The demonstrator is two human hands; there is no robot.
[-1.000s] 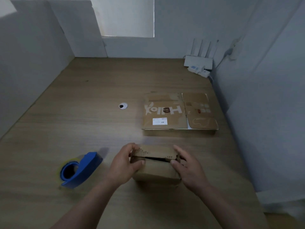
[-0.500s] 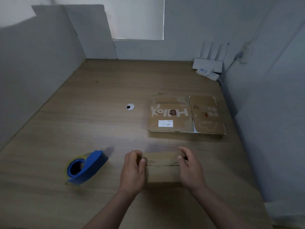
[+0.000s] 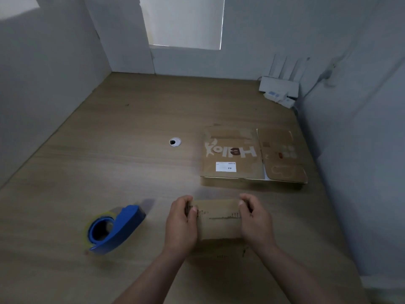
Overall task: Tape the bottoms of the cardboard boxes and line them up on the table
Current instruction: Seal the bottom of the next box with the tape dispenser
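Note:
A small brown cardboard box [image 3: 219, 222] stands on the wooden table [image 3: 109, 172] near its front, its flaps folded flat on top with a dark seam across. My left hand [image 3: 180, 224] grips the box's left end and my right hand [image 3: 255, 222] grips its right end, fingers curled over the far edge. To the left lies a blue tape dispenser [image 3: 115, 229] with a roll of clear tape. Behind the box lies a stack of flattened cardboard boxes [image 3: 252, 154], the top one printed "Hello".
A round cable hole [image 3: 175, 141] sits in the table's middle. A white router with antennas [image 3: 279, 88] stands in the far right corner. Grey partition walls close in the table on the left, back and right.
The top flaps, half open a second ago, now lie flat. Both hands have shifted from the flaps to the box's two ends.

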